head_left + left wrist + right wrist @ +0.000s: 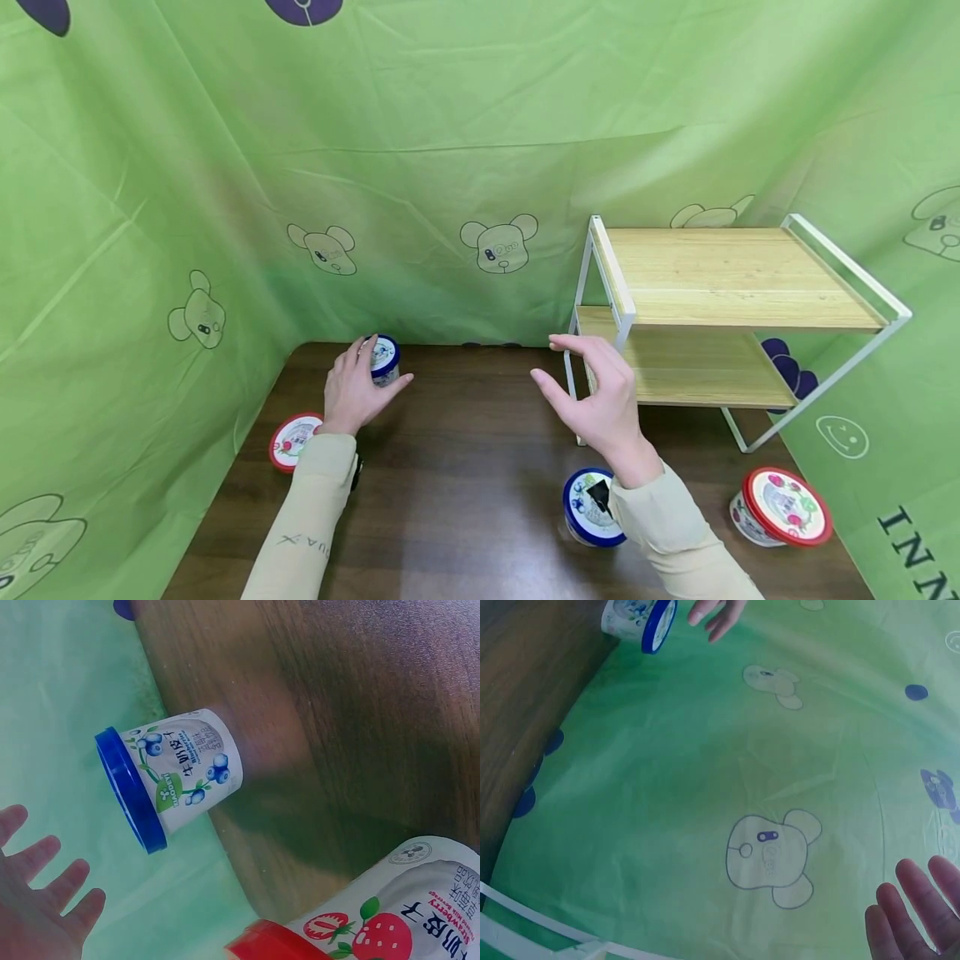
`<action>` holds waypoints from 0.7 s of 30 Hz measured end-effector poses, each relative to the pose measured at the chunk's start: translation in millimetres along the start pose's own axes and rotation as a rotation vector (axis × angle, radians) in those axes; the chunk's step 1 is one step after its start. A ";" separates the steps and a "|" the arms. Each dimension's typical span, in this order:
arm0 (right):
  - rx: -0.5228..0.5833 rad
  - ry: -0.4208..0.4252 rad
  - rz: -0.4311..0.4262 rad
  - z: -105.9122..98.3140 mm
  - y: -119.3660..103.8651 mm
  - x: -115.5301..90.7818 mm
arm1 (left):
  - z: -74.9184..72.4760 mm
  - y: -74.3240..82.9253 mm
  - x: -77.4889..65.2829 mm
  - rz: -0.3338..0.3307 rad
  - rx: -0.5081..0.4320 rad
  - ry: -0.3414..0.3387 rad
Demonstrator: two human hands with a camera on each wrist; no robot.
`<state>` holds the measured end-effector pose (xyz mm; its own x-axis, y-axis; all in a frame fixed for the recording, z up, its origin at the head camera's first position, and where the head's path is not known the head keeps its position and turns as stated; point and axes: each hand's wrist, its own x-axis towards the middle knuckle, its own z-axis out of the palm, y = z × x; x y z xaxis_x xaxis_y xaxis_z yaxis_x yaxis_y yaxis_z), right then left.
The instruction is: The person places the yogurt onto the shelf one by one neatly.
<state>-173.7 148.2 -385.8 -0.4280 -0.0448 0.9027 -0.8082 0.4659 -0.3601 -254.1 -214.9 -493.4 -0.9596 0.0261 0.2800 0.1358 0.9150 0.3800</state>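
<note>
as the left hand point(356, 393) hovers, blueberry tub point(177, 766) reads "牛奶皮子"

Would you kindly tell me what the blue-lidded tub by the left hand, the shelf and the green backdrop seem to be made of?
Tub: smooth printed walls suggest plastic or coated card; its evenly coloured lid looks plastic.
Shelf: visible grain suggests satin wood or laminate boards; slim smooth white bars suggest painted metal.
Backdrop: creases suggest matte fabric.

The place is looking like a makeshift booth. Green cloth point(435, 100) printed with cartoon heads point(504, 248) is hanging around a brown table point(465, 475) on three sides.
</note>
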 end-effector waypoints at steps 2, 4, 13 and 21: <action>0.005 0.015 -0.009 -4.0 -6.4 3.4 | 0.6 -1.0 0.3 -0.003 0.001 -0.002; 0.008 0.025 -0.016 -8.0 -10.5 5.6 | 1.0 -1.7 0.5 -0.004 0.000 -0.004; -0.003 0.084 -0.022 -21.8 -1.9 -2.2 | 0.4 -4.0 0.3 -0.021 0.001 -0.033; -0.040 0.180 -0.004 -37.4 -0.9 -1.0 | 1.6 -7.7 1.3 -0.034 -0.002 -0.035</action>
<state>-157.5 180.9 -377.6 -0.3426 0.1105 0.9330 -0.7915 0.5010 -0.3500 -256.8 -221.3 -497.4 -0.9718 0.0087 0.2358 0.1029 0.9149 0.3904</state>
